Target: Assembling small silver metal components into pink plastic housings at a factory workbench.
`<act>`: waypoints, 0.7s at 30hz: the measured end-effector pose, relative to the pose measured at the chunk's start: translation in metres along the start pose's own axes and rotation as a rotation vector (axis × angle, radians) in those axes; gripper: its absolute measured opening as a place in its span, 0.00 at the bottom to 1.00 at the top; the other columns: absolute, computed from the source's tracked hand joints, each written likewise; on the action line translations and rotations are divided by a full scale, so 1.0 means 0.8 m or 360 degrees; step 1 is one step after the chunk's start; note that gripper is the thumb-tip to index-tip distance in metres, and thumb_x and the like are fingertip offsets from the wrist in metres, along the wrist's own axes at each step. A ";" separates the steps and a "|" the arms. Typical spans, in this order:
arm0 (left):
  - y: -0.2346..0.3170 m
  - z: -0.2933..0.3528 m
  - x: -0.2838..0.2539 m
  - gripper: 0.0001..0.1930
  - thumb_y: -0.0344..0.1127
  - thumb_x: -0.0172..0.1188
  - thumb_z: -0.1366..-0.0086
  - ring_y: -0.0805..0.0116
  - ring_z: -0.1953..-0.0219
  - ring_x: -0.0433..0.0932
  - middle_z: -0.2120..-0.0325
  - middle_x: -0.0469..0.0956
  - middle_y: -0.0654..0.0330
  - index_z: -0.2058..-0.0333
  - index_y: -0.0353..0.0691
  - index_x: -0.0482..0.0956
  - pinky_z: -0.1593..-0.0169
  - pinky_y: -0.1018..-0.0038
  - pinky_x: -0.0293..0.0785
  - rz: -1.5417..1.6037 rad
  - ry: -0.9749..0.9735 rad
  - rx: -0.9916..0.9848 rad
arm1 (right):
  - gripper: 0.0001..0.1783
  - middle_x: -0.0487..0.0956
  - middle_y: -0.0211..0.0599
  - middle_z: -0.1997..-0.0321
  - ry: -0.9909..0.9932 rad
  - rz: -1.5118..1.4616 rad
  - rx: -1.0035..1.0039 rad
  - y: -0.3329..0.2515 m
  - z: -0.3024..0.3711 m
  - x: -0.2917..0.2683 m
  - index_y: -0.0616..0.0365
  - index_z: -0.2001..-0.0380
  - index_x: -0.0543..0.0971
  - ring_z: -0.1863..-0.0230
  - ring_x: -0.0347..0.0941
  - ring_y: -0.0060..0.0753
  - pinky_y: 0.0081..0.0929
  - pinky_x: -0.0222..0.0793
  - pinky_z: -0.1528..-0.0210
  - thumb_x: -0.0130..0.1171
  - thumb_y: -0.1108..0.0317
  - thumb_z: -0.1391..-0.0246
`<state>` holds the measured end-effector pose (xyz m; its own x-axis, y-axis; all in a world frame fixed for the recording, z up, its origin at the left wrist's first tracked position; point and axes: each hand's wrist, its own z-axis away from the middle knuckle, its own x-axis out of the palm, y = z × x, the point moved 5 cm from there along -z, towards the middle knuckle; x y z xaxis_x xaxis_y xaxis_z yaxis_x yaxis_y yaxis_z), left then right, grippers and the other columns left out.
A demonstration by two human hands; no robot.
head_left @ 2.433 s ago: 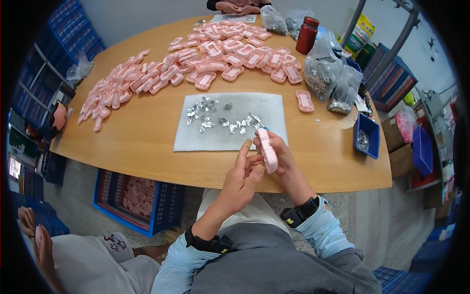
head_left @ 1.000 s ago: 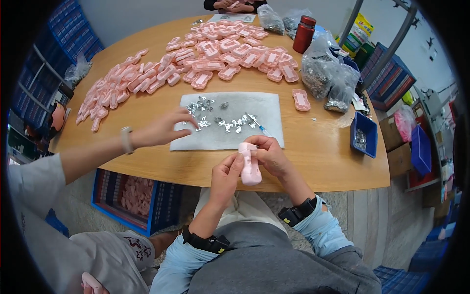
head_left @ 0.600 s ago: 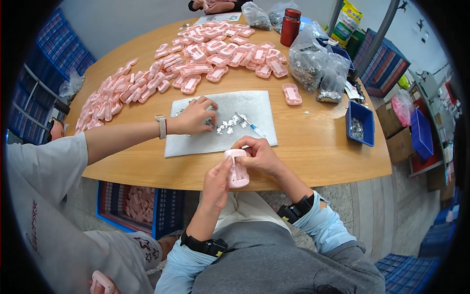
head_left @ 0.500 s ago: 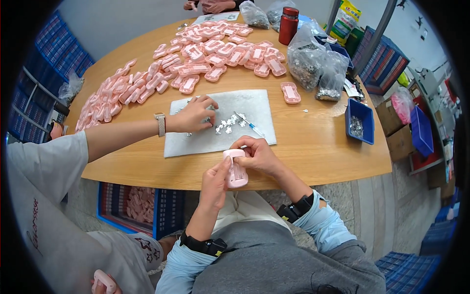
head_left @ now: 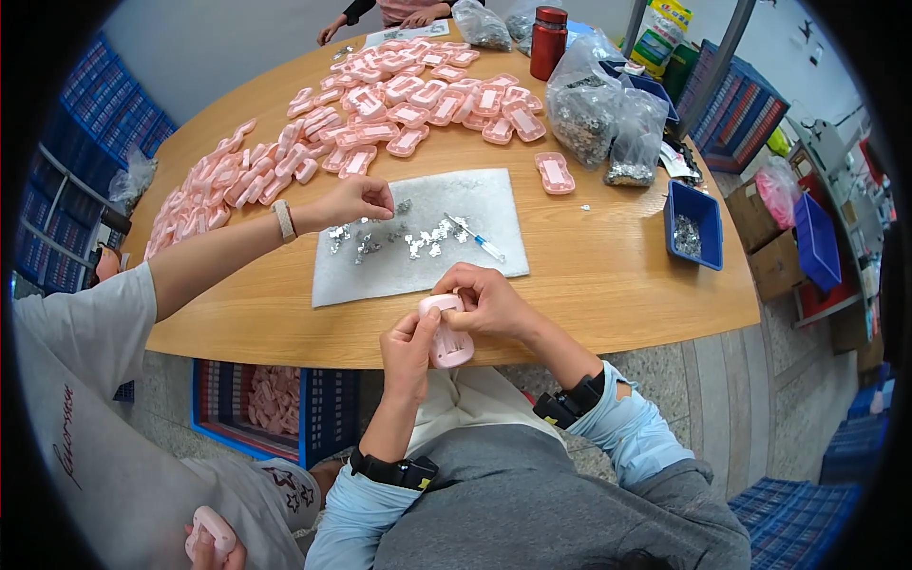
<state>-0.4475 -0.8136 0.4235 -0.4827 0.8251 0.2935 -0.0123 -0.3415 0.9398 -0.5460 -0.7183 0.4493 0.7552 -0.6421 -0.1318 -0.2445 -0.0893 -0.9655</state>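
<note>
Just over the near table edge I hold a pink plastic casing (head_left: 452,351) with a recessed compartment facing up. My left hand (head_left: 407,359) is closed on its left side, thumb along the edge. My right hand (head_left: 490,306) grips its far end, with the thumb pressed at the recess; any small part under those fingers is hidden. Beyond my hands lies a white foam mat (head_left: 380,280) bearing small silvery metal pieces (head_left: 427,239) and a blue-and-white pen-like tool (head_left: 486,247). A co-worker's hand (head_left: 356,199) is pinched above the mat's left part.
A heap of pink casings (head_left: 399,104) covers the far left of the table. To the right are a single casing (head_left: 554,174), bags of metal parts (head_left: 584,119), a red bottle (head_left: 548,43) and a blue bin (head_left: 693,226). A blue crate (head_left: 306,418) stands below the table at left.
The co-worker's hand has drawn left and up from the metal pieces, its fingers now pinched. My hands stay on the casing with little change. The view has shifted slightly.
</note>
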 end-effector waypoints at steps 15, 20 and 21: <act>-0.001 -0.001 -0.009 0.11 0.38 0.54 0.41 0.86 0.78 0.66 0.79 0.72 0.70 0.72 0.35 0.77 0.76 0.86 0.62 -0.0221 -0.0117 -0.0071 | 0.13 0.68 0.25 0.72 -0.0025 0.0071 -0.0052 0.000 -0.001 0.003 0.60 0.72 0.75 0.79 0.58 0.11 0.10 0.55 0.79 0.58 0.73 0.68; -0.003 0.002 -0.002 0.13 0.41 0.52 0.40 0.80 0.73 0.71 0.73 0.74 0.65 0.66 0.35 0.75 0.72 0.82 0.68 0.0065 -0.0173 -0.0343 | 0.13 0.68 0.25 0.73 -0.0029 0.0075 -0.0139 0.001 -0.001 0.013 0.61 0.72 0.75 0.80 0.58 0.11 0.10 0.55 0.79 0.57 0.73 0.68; 0.000 0.005 0.002 0.14 0.41 0.51 0.40 0.78 0.71 0.73 0.71 0.74 0.63 0.64 0.35 0.74 0.70 0.80 0.70 0.0164 -0.0182 -0.0384 | 0.13 0.68 0.25 0.73 -0.0027 0.0073 -0.0138 0.000 -0.001 0.014 0.61 0.72 0.75 0.80 0.58 0.11 0.10 0.55 0.79 0.57 0.73 0.68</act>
<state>-0.4452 -0.8103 0.4243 -0.3905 0.8211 0.4163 -0.1828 -0.5123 0.8391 -0.5384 -0.7263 0.4478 0.7520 -0.6341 -0.1802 -0.3305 -0.1263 -0.9353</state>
